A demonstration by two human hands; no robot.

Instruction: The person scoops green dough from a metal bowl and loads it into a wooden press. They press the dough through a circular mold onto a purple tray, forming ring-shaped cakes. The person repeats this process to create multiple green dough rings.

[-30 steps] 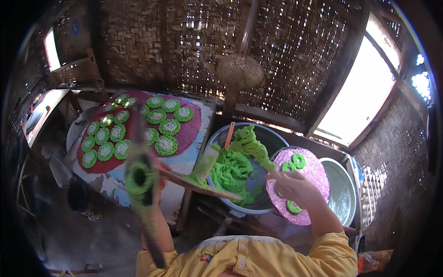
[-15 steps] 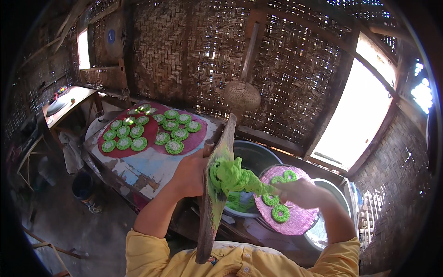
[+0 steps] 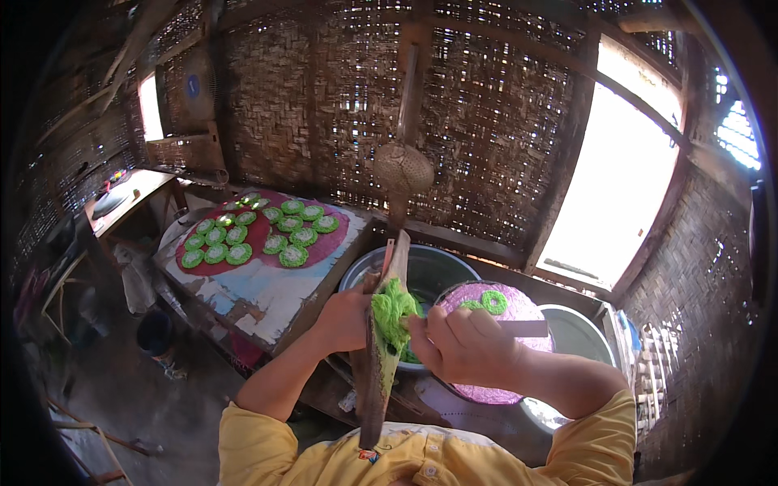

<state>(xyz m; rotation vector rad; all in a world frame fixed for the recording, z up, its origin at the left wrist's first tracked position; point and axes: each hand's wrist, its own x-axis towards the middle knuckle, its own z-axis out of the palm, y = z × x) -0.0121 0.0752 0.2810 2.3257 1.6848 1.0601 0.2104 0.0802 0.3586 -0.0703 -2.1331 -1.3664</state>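
My left hand (image 3: 344,320) grips an upright wooden press (image 3: 378,405) just left of centre, its middle heaped with bright green dough (image 3: 393,316). My right hand (image 3: 466,340) is closed round a flat scraper (image 3: 527,328) at the dough, its blade tip hidden. Behind the press is a large metal basin (image 3: 361,271) with green dough inside. Beside it a round pink mat (image 3: 490,389) bears small green rings (image 3: 493,302), partly hidden by my right hand and arm.
A worn board (image 3: 308,296) on the left holds red mats with several green-and-white discs (image 3: 293,255). A pale basin (image 3: 583,324) stands at the right, a dark bucket (image 3: 154,332) on the floor. A small table (image 3: 142,182) is at far left, a woven ladle (image 3: 403,166) on the wall.
The press has come upright and inward with my left hand. My right hand has moved left onto the dough, carrying the lump from over the basin into the press and pushing it down.
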